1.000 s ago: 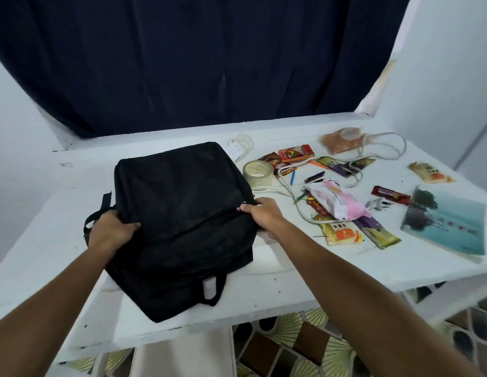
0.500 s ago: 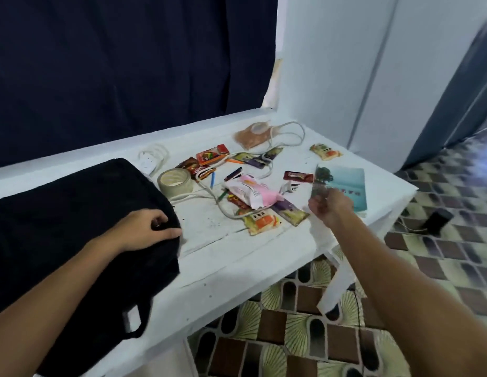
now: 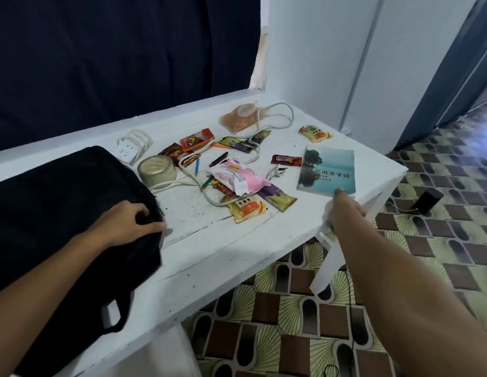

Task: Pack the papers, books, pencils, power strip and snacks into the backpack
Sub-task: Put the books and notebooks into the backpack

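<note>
Backpack (image 3: 60,213) edge is gripped by left hand (image 3: 128,224); book (image 3: 329,170), right of frame, has been reached by right hand (image 3: 343,210); its fingers' state cannot be told.

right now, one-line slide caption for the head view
Left hand grips the black backpack while right hand reaches the blue book.

Left hand (image 3: 128,225) on backpack (image 3: 60,213), right hand (image 3: 345,210) at book (image 3: 329,170).
</note>
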